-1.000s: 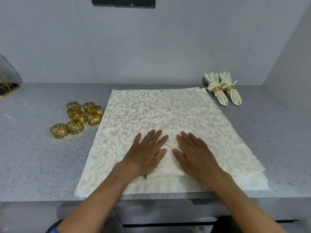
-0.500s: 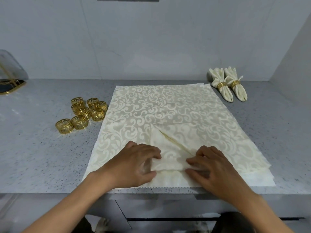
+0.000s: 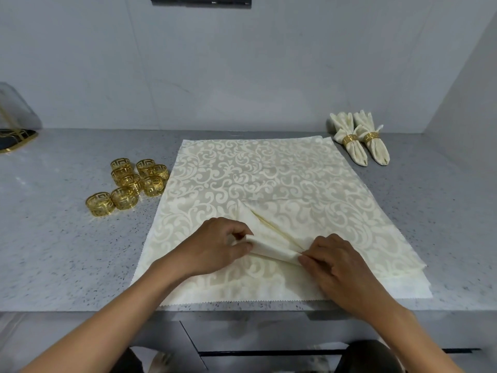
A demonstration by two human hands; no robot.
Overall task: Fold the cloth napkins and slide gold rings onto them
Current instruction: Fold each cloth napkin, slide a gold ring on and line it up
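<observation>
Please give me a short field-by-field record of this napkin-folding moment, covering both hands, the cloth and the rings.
left hand: pinches the left end of the folded napkin
right hand: pinches its right end
folded napkin: narrow, partly gathered, no ring on it, lying on the flat napkin stack
loose gold rings: eight, clustered on the countertop left of the stack
finished napkins: two, each ringed, at the far right by the wall
other: dark gold-edged tray at the far left edge

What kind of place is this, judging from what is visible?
Probably a kitchen or dining prep counter: a grey speckled countertop against a plain wall, loose gold napkin rings, and two finished ringed napkins.
</observation>
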